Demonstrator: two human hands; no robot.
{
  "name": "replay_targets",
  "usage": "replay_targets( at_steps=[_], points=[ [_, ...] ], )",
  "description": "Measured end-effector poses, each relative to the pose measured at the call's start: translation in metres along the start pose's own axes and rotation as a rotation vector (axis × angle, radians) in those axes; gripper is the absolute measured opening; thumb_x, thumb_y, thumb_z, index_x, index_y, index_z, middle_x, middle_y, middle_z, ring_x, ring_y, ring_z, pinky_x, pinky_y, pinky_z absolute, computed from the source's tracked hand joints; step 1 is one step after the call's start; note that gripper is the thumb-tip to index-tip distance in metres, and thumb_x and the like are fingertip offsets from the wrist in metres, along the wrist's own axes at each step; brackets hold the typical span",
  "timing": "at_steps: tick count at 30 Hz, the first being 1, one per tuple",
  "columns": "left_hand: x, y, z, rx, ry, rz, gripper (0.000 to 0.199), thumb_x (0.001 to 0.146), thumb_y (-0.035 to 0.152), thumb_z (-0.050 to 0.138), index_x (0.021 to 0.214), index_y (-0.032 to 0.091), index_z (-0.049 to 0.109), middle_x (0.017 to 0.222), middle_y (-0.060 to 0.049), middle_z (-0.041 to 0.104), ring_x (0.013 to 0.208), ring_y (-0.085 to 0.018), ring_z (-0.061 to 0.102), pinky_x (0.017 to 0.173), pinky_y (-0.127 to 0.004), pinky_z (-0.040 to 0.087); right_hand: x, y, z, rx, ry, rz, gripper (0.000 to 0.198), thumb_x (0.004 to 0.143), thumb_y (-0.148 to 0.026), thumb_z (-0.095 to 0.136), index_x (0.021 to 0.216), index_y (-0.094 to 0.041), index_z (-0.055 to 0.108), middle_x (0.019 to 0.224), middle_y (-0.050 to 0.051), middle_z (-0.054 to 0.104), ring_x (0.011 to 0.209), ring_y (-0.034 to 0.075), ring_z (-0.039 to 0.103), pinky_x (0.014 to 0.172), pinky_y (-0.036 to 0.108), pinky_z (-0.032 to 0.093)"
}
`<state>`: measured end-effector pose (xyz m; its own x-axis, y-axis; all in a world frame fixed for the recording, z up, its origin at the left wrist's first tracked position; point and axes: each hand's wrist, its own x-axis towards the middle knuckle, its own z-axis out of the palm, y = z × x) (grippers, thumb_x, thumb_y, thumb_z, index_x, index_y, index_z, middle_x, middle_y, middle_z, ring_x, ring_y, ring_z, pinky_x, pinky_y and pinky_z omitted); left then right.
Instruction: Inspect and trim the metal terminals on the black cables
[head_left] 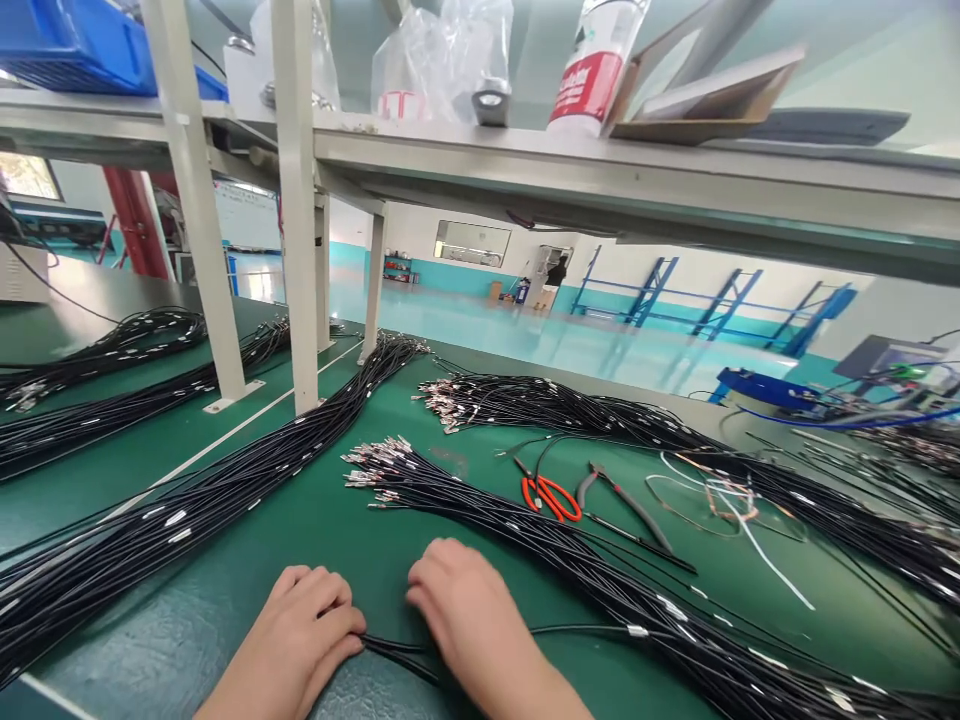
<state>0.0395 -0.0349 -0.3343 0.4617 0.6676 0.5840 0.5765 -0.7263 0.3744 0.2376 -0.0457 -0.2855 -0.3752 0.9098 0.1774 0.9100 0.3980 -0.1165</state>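
Some black cables (397,652) are pinched between the thumb and fingers of the left hand (307,625), low over the green tabletop (240,575), and run rightward toward the right hand (465,605). That hand is curled, its fingertips bent under and blurred; whether it grips anything, I cannot tell. Just beyond it lies a thick wire bundle (540,535), its metal-tipped ends fanned toward the upper left, with a white label (637,631) on a lone cable beside it. Farther off rest red-handled pliers (551,497) and grey-handled pliers (636,512), near a loose white strip (772,555). Another bundle (585,408) stretches behind them; a long one (247,465) slants across the left side. Above, a shelf (600,170) carries a red-labelled container (589,85) and a blue bin (82,45).
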Motion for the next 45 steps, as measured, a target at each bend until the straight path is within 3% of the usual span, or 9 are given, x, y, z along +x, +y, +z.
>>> replay_targets(
  at_steps=[7, 13, 22, 25, 28, 31, 33, 39, 45],
  points=[
    [0.005, 0.005, -0.006, -0.018, -0.08, -0.05, 0.026, 0.078, 0.014, 0.036, 0.07, 0.02, 0.06, 0.078, 0.001, 0.047, 0.076, 0.001, 0.029, 0.072, -0.012, 0.018, 0.013, 0.055, 0.003, -0.341, 0.351, 0.217, 0.019, 0.081, -0.013, 0.046, 0.097, -0.015, 0.057, 0.091, 0.007, 0.049, 0.082, 0.017, 0.04, 0.072, 0.031, 0.029],
    [0.014, 0.008, -0.004, -0.046, -0.257, -0.121, 0.024, 0.081, 0.026, 0.035, 0.08, 0.023, 0.059, 0.08, 0.002, 0.048, 0.077, 0.001, 0.032, 0.1, -0.02, 0.012, 0.031, 0.059, 0.006, -0.358, 0.402, 0.192, 0.021, 0.086, -0.018, 0.041, 0.097, -0.017, 0.058, 0.088, 0.006, 0.049, 0.078, 0.016, 0.037, 0.066, 0.029, 0.026],
    [0.065, 0.038, 0.001, -0.381, -0.522, -0.446, 0.029, 0.077, 0.034, 0.037, 0.081, 0.018, 0.062, 0.083, 0.001, 0.053, 0.076, 0.003, 0.036, 0.073, -0.01, 0.022, 0.059, 0.068, 0.012, -0.391, 0.478, 0.002, 0.017, 0.078, -0.006, 0.048, 0.066, -0.014, 0.056, 0.068, 0.005, 0.048, 0.068, 0.015, 0.033, 0.065, 0.03, 0.02],
    [0.09, 0.043, 0.002, -0.697, -0.452, -0.7, 0.039, 0.074, 0.043, 0.039, 0.087, 0.012, 0.059, 0.085, -0.002, 0.054, 0.072, 0.002, 0.041, 0.066, -0.008, 0.029, 0.053, 0.062, -0.003, -0.387, 0.546, -0.006, 0.015, 0.081, -0.009, 0.045, 0.072, -0.013, 0.057, 0.074, 0.006, 0.049, 0.072, 0.016, 0.035, 0.068, 0.03, 0.022],
    [0.113, 0.044, 0.004, -1.146, -0.148, -0.965, 0.053, 0.071, 0.053, 0.044, 0.105, 0.012, 0.049, 0.104, -0.006, 0.051, 0.085, -0.003, 0.051, 0.073, -0.013, 0.044, 0.042, 0.05, -0.016, -0.331, 0.658, -0.029, 0.017, 0.085, -0.011, 0.04, 0.078, -0.012, 0.056, 0.079, 0.006, 0.05, 0.075, 0.015, 0.037, 0.071, 0.031, 0.025],
    [0.131, 0.045, 0.008, -1.37, 0.175, -0.993, 0.052, 0.07, 0.05, 0.048, 0.105, 0.011, 0.046, 0.108, -0.008, 0.049, 0.09, -0.004, 0.052, 0.08, -0.016, 0.046, 0.028, 0.037, -0.017, -0.254, 0.739, -0.093, 0.015, 0.085, -0.01, 0.04, 0.077, -0.011, 0.053, 0.077, 0.005, 0.05, 0.073, 0.014, 0.037, 0.071, 0.03, 0.026],
    [0.138, 0.047, 0.011, -1.441, 0.235, -0.962, 0.049, 0.071, 0.045, 0.049, 0.106, 0.011, 0.045, 0.099, -0.007, 0.05, 0.08, -0.002, 0.052, 0.075, -0.014, 0.045, 0.02, 0.032, -0.015, -0.181, 0.744, -0.131, 0.013, 0.084, -0.009, 0.041, 0.076, -0.012, 0.052, 0.076, 0.004, 0.05, 0.073, 0.013, 0.038, 0.071, 0.029, 0.026],
    [0.14, 0.06, 0.01, -1.5, -0.231, -0.643, 0.048, 0.072, 0.046, 0.047, 0.101, 0.008, 0.043, 0.061, 0.002, 0.033, 0.05, 0.006, 0.032, 0.054, -0.009, 0.032, -0.003, 0.039, -0.041, 0.379, 0.704, 0.049, 0.009, 0.084, -0.022, 0.047, 0.082, -0.014, 0.052, 0.081, 0.002, 0.053, 0.075, 0.009, 0.046, 0.068, 0.021, 0.035],
    [0.124, 0.076, 0.016, -1.35, -0.585, -0.623, 0.054, 0.072, 0.048, 0.046, 0.104, 0.004, 0.045, 0.057, 0.002, 0.033, 0.048, 0.007, 0.026, 0.049, -0.008, 0.021, -0.006, 0.049, -0.068, 0.897, 0.521, 0.415, 0.031, 0.082, -0.04, 0.048, 0.095, -0.013, 0.055, 0.091, 0.004, 0.055, 0.081, 0.01, 0.051, 0.074, 0.02, 0.039]
  ],
)
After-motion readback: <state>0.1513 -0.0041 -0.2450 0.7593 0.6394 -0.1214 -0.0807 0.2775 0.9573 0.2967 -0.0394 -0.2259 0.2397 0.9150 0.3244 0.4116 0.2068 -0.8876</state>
